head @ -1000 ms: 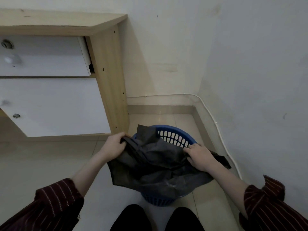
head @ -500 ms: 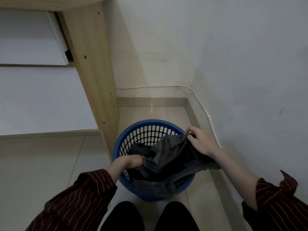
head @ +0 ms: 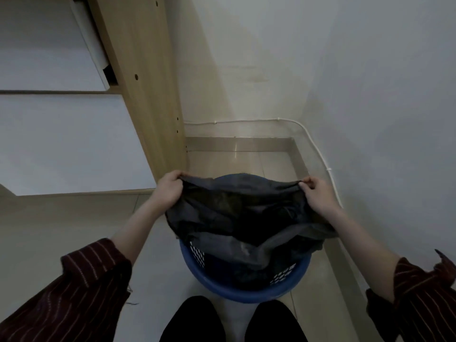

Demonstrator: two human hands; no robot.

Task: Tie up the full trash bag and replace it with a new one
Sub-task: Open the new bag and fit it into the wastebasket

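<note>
Standing cabinet [head: 143,82]: wooden side panel and white drawer fronts, far left, on the tiled floor [head: 61,230].
Left hand [head: 170,191]: fingers curled, pinching the left edge of the bag's mouth.
Trash bag [head: 246,213]: dark, stretched wide between both hands, mouth raised over the basket, lower part hanging inside it.
Basket [head: 246,296]: blue, perforated, on the floor in the room's corner.
Right hand [head: 318,196]: clenched on the bag's right edge.
Cable [head: 320,154]: white, running along the right wall [head: 382,95].
</note>
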